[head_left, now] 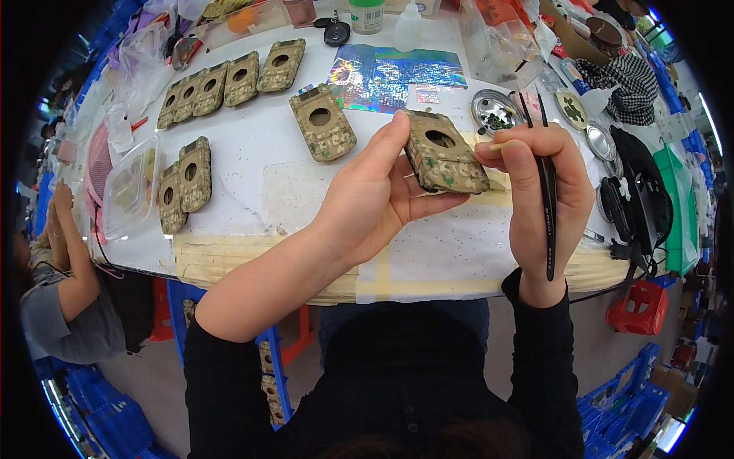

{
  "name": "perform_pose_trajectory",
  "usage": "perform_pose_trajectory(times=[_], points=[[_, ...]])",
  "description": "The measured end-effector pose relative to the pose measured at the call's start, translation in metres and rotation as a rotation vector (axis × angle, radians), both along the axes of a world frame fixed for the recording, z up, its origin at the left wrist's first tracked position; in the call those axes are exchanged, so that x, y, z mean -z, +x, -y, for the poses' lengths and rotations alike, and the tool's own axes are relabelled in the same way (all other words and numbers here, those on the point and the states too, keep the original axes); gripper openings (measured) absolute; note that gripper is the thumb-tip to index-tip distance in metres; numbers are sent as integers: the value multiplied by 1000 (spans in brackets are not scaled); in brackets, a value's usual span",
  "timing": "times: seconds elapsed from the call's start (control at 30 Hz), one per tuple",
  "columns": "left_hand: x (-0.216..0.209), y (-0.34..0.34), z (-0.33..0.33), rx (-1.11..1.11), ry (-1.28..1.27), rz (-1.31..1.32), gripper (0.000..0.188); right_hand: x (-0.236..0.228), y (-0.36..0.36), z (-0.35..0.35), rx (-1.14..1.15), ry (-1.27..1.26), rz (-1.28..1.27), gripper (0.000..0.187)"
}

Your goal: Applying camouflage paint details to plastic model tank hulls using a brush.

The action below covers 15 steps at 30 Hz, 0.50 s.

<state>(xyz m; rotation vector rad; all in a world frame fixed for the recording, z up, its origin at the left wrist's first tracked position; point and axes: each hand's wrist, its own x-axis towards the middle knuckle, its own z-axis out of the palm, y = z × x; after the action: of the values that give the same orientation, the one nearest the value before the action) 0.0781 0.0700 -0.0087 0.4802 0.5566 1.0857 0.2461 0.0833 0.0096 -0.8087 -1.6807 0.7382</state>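
My left hand (363, 195) is closed around a camouflage-painted model tank hull (446, 167), held tilted above the table with its round hole facing up. My right hand (558, 172) keeps black tweezers (550, 229) tucked upright against the palm, their tips pointing away from me. Between the thumb and forefinger of that same hand is a thin pale stick (495, 145), its end at the hull's right edge; whether it touches cannot be made out. Just beyond my left hand, another camouflage hull (330, 141) lies on the table.
Several more hulls (281, 75) stand in a row at the far left, with two hulls (196, 187) nearer. A shiny holographic sheet (382, 65) lies at the back. A round metal dish (478, 107) holds small green bits. A clear plastic box (130, 195) is left; another person's arm (69, 252) shows beyond.
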Motion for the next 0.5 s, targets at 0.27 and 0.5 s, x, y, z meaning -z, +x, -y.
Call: perform_pose_trajectory(times=[0.27,0.5], points=[[0,-2,0,22,6,4,47,0,-3,0,-19,-88,-129,7],[0,-1,0,21,11,10,47,1,-1,-2,17,-81,-97,9]])
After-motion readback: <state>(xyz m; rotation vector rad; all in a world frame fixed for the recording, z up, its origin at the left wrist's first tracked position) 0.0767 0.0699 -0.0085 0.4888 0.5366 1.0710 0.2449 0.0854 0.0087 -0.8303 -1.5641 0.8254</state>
